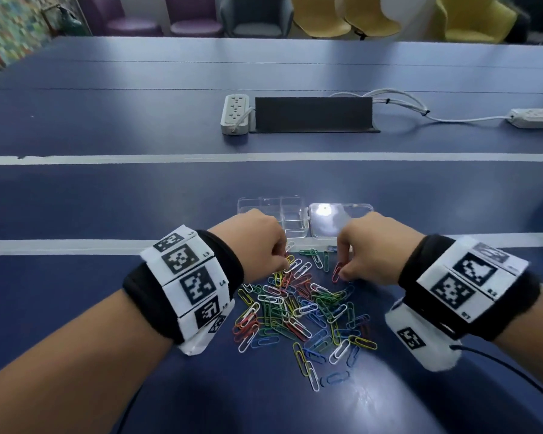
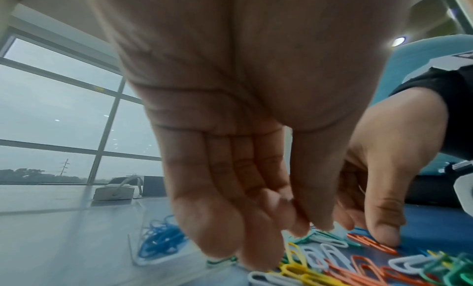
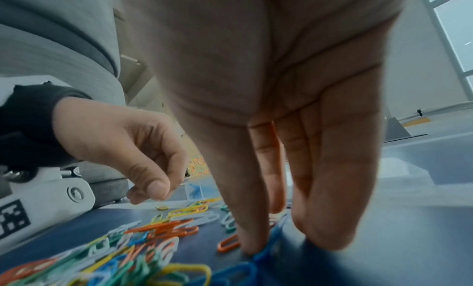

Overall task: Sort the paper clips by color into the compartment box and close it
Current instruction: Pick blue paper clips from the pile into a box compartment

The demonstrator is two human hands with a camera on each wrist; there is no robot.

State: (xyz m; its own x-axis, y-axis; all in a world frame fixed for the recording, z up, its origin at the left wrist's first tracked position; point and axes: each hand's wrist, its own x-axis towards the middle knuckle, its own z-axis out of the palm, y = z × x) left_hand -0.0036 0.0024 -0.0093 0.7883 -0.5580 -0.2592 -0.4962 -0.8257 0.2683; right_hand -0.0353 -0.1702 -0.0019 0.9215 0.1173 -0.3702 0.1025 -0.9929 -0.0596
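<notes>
Loose pile of paper clips (image 1: 304, 311) in white, blue, green, yellow and orange, spread on the blue desk (image 1: 107, 198) between the two forearms. Beyond the pile, touching a strip of white tape (image 1: 76, 245), stands the clear compartment box (image 1: 279, 211), its lid (image 1: 336, 220) folded open to the right; the left wrist view shows blue clips (image 2: 158, 242) already lying in one compartment. The left hand (image 1: 257, 239) hangs over the pile's far left edge, fingers curled downward with thumb and fingertips drawn together among the clips; whether a clip is pinched between them cannot be told. The right hand (image 1: 373, 245) hangs over the far right edge, fingers pointing down with a narrow gap to the thumb, the thumb tip pressing the desk beside an orange clip (image 1: 337, 270) and a blue clip (image 3: 271, 244) lying between thumb and fingers; no clip is clearly lifted. Each wrist carries a black band with white coded markers (image 1: 185, 277), and a black cable (image 1: 514, 371) trails from the right wrist unit. Farther back on the desk lie a second tape strip, a white power strip (image 1: 235, 114) beside a black cable flap (image 1: 314, 114), and another power strip (image 1: 536, 118) at the right edge. Purple, grey and yellow chairs (image 1: 320, 17) line the far side.
</notes>
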